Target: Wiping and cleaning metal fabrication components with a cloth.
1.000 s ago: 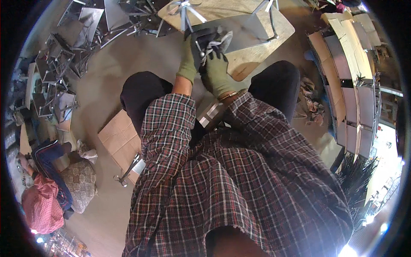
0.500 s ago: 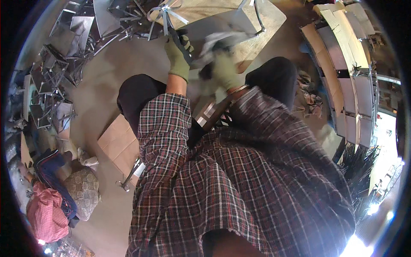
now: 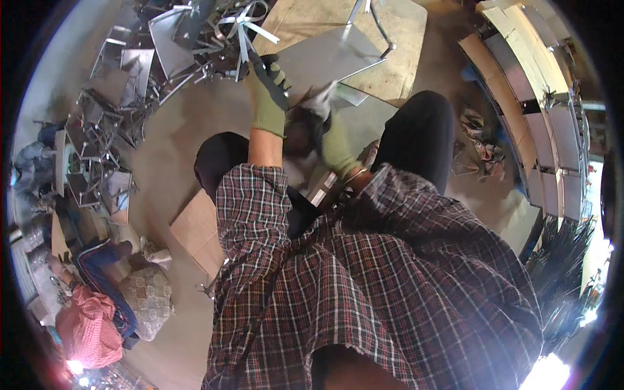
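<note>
My left hand (image 3: 268, 84), in a green glove with dark fingers, is closed at the near left corner of a metal piece. That piece has a flat grey panel (image 3: 328, 57), a bent tube leg (image 3: 382, 29) and looped, bow-like metal strips (image 3: 243, 23) just beyond the hand. Beneath it is a wooden board (image 3: 406, 58). My right hand (image 3: 328, 133), gloved alike, is closed on a grey-white cloth (image 3: 318, 101) close to the panel's near edge. Motion smears this hand's fingers and the dark part beside them.
Many metal frames with panels (image 3: 136, 71) are heaped at the left. Stacked panels with cardboard (image 3: 520, 84) stand at the right, near a bundle of dark rods (image 3: 562, 260). Cardboard (image 3: 198, 231) lies by my left knee. Another person in a red top (image 3: 91, 318) sits at the lower left.
My right hand has drawn back toward me and slightly left with the cloth, uncovering more of the panel. The left hand keeps its hold; the view has shifted a little.
</note>
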### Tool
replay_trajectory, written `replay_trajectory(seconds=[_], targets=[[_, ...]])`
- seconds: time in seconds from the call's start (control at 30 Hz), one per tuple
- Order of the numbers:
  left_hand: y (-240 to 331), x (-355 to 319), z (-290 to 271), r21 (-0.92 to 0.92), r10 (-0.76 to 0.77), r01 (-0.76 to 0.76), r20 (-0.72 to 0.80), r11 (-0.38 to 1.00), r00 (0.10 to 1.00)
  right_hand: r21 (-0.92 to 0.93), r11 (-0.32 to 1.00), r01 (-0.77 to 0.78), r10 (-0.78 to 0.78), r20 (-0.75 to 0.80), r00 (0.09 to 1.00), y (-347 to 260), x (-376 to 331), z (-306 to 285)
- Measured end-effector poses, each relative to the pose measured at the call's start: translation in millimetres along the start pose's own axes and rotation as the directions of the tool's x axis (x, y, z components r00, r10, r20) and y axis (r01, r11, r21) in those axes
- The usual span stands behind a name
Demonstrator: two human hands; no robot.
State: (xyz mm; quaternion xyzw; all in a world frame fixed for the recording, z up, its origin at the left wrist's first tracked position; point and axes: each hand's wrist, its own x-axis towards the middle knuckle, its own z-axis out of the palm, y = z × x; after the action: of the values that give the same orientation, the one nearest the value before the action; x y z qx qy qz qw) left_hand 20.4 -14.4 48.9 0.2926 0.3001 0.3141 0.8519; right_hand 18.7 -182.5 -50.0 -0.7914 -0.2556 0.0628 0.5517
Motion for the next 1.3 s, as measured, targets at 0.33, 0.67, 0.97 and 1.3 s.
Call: replay_trajectory(seconds=[0.33,0.67,0.97,1.3], targets=[[15.2,-24.0,-8.3,-0.090,0.025,-0.016,0.099,0.996,0.995,0.375,0.818,-0.436,0.257,0.440,0.860,-57.3,43.2,-2.4],[71.0,-32.9,-1.1,0.155,0.196,-0.203,0.055,0.967,0.979,0.267,0.962,-0.063,0.161,-0.364,0.917,-37.4,124.8,-126.4],[66.4,-5.6,-64.9,-0.049,0.170,-0.172,-0.046,0.984,0.984,-0.010,0.907,-0.421,0.396,-0.320,0.861,79.8,171.2,-163.7],[54.6,-3.7,-45.9,0.017,0.163,-0.162,-0.174,0.987,0.971,-0.436,0.857,-0.276,0.255,-0.107,0.961,32.4,142.5,-127.6]])
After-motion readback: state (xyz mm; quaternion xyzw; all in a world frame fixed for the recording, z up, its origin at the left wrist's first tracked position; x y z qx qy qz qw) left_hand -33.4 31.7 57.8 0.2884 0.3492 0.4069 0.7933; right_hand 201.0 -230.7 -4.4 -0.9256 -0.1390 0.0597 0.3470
